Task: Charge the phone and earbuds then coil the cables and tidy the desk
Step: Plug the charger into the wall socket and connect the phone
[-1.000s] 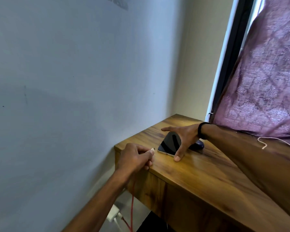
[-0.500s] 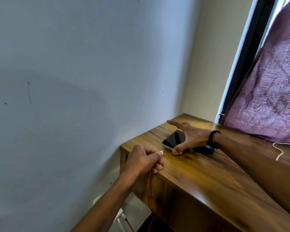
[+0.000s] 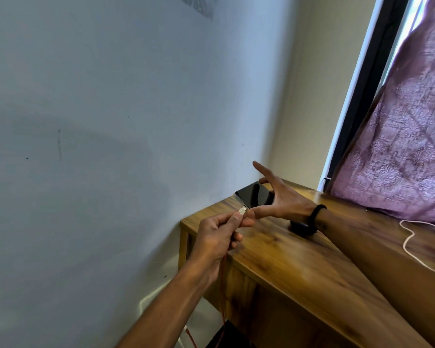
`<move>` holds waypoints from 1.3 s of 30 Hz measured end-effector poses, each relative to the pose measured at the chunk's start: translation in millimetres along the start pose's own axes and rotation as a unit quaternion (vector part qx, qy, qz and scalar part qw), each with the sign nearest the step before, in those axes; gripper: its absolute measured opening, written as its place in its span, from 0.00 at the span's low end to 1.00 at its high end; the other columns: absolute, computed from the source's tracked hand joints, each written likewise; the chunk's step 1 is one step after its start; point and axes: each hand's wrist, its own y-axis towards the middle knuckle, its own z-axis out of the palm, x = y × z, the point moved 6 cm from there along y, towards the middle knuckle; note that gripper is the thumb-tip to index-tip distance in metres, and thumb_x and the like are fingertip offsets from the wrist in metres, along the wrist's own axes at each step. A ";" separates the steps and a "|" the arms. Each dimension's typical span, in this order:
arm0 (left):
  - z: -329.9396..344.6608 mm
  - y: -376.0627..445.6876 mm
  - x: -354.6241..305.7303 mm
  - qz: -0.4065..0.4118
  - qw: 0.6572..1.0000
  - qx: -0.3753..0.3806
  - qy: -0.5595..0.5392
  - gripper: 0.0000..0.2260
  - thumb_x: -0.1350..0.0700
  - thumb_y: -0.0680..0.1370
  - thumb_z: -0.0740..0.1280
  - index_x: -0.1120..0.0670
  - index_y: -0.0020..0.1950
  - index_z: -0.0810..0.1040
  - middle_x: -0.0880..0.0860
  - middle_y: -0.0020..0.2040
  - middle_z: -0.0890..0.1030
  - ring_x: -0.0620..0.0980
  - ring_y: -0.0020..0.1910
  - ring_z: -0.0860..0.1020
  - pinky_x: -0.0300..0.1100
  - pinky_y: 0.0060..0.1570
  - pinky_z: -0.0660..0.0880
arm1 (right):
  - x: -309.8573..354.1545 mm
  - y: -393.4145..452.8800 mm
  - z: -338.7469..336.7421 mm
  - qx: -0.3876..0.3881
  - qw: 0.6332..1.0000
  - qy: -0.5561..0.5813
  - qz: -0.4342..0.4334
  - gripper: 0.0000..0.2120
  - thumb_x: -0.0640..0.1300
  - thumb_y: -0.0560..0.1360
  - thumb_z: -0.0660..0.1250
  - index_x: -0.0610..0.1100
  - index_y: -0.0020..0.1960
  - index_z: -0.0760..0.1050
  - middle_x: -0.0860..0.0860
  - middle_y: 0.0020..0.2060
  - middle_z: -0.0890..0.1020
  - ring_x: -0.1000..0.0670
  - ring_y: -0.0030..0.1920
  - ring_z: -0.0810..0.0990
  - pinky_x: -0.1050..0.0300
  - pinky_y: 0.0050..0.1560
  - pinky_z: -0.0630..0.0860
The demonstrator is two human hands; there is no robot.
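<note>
Step in hand: plugging the charge cable into the phone

I see the left hand [image 3: 216, 237] pinching the white plug [image 3: 242, 211] between thumb and forefinger, tip just at the lower edge of the phone [image 3: 255, 195], which the right hand [image 3: 284, 199] holds tilted above the desk [image 3: 299, 267] corner, fingers spread. Red cable [image 3: 222, 297] hangs below. Next move, I judge: align plug to port, push straight in; 1 white cable [image 3: 412, 237] lies uncoiled

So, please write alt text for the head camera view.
The left hand pinches a charger plug at the edge of a black phone, which the right hand tilts up off a wooden desk beside a wall.
</note>
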 end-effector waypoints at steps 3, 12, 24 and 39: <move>0.1 -1.1 -0.9 0.006 1.000 -0.008 0.007 0.10 0.56 0.83 0.66 0.57 0.60 0.83 0.55 0.49 0.87 0.42 0.31 0.74 0.33 0.30 0.73 | 6.5 -3.0 -2.2 -0.002 1.000 -0.009 -0.003 0.63 0.73 0.54 0.75 0.71 0.79 0.42 0.44 0.78 0.61 0.44 0.76 0.63 0.37 0.74 0.69; 3.1 -7.2 5.5 -0.024 0.999 -0.024 0.001 0.08 0.59 0.82 0.68 0.60 0.58 0.83 0.57 0.45 0.87 0.43 0.31 0.77 0.35 0.30 0.73 | 10.9 -18.4 -5.5 -0.024 0.995 -0.090 -0.027 0.66 0.75 0.53 0.76 0.73 0.78 0.38 0.47 0.73 0.62 0.45 0.66 0.70 0.54 0.61 0.72; 12.6 -13.8 -6.9 -0.002 0.999 -0.013 -0.039 0.09 0.59 0.84 0.64 0.59 0.60 0.81 0.52 0.37 0.79 0.42 0.27 0.70 0.35 0.30 0.68 | 15.0 -24.3 -12.2 -0.054 0.998 -0.022 -0.001 0.65 0.75 0.52 0.75 0.72 0.79 0.41 0.46 0.72 0.66 0.48 0.67 0.67 0.51 0.64 0.68; 4.7 -23.2 12.4 -0.028 0.998 -0.058 0.004 0.06 0.61 0.82 0.67 0.59 0.54 0.84 0.58 0.41 0.87 0.44 0.32 0.80 0.36 0.34 0.78 | 25.9 -34.3 3.0 -0.022 0.986 -0.164 -0.024 0.66 0.77 0.50 0.75 0.77 0.75 0.35 0.50 0.78 0.51 0.36 0.78 0.58 0.30 0.71 0.69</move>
